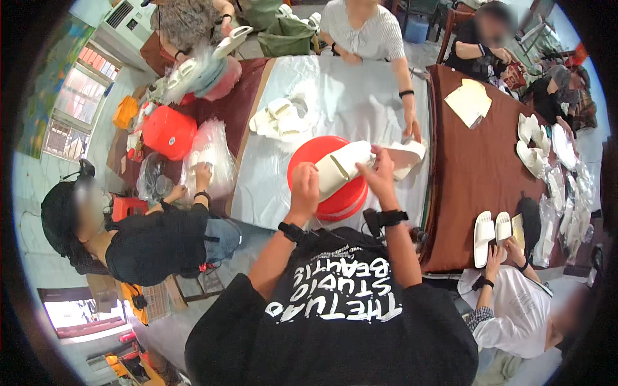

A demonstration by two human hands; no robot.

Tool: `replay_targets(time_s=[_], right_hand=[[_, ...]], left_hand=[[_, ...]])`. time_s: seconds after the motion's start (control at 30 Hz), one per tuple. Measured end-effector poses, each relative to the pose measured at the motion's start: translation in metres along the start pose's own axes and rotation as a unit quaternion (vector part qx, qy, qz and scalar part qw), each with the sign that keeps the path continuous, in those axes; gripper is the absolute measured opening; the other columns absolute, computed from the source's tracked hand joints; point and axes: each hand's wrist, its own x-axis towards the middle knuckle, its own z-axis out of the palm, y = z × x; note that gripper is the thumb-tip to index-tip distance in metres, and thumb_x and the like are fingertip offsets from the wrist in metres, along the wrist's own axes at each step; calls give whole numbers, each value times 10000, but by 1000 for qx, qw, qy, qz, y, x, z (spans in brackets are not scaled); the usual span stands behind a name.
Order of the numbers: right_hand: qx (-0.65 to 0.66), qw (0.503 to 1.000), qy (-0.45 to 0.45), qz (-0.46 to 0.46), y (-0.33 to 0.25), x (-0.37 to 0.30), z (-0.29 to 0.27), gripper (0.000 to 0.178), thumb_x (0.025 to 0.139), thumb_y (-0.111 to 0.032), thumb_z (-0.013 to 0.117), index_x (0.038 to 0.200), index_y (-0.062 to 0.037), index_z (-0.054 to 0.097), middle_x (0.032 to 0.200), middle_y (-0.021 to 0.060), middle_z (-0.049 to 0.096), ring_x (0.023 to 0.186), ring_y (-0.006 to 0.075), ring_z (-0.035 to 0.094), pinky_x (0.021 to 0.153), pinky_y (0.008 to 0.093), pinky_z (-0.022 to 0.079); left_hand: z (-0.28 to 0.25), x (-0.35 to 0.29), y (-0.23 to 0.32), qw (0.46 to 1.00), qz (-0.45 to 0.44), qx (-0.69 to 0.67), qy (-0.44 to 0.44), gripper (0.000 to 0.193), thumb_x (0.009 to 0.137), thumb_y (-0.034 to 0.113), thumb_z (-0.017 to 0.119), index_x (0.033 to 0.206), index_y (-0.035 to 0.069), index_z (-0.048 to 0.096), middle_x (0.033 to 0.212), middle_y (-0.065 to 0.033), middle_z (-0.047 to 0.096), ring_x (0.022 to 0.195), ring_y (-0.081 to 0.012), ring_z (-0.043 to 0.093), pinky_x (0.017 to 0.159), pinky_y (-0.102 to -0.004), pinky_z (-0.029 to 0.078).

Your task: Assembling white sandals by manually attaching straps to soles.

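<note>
A white slide sandal (340,170) is held between my two hands above a red plastic basin (315,149). My left hand (306,185) closes on the sandal's left end. At its other end, my right hand (381,172) grips the edge with thumb and fingers. Just right of it, another white sandal (407,154) lies on the table, touched by the hand of a person across from me. Several more white sandals (283,119) are heaped on the sheet behind the basin.
A pale plastic sheet (257,199) covers my table. To the left, a person in black handles bagged sandals (211,157) beside a red bucket (168,133). At the brown table (450,154) on the right, another person holds a pair of white sandals (484,238). Yellow papers (468,101) lie there too.
</note>
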Motion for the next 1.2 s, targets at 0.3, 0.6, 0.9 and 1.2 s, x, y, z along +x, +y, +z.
replay_targets(time_s=[0.3, 0.6, 0.9, 1.2], right_hand=[[-143, 985, 37, -90, 2, -14, 38, 1022, 632, -374, 900, 1450, -28, 393, 1484, 233, 401, 1374, 469, 328, 1145, 548, 271], [-136, 986, 6, -93, -22, -12, 16, 875, 636, -317, 871, 1361, -13, 486, 1283, 194, 572, 1173, 390, 538, 1000, 487, 437], [-138, 988, 41, -49, -22, -10, 11, 729, 670, -286, 844, 1292, -11, 580, 1134, 192, 670, 1109, 378, 576, 978, 473, 467], [-60, 976, 155, 140, 31, -1, -4, 748, 683, -317, 890, 1279, -11, 558, 1134, 214, 672, 1060, 324, 637, 912, 430, 522]], left_hand=[[16, -13, -2, 932, 181, 315, 5, 829, 681, 391, 872, 1273, -23, 465, 1378, -225, 472, 1297, -404, 440, 1056, -532, 337], [2, -11, 3, 950, 127, 284, -32, 810, 617, 363, 928, 1233, 33, 517, 1193, -159, 593, 1133, -371, 572, 967, -494, 439], [-54, -26, 20, 961, 57, 268, -24, 781, 590, 411, 936, 1225, 80, 628, 1104, -162, 657, 1035, -369, 632, 889, -485, 505], [-73, -29, -40, 949, 6, 307, 70, 859, 590, 510, 931, 1151, -6, 537, 1141, -208, 602, 1078, -398, 588, 933, -502, 469]])
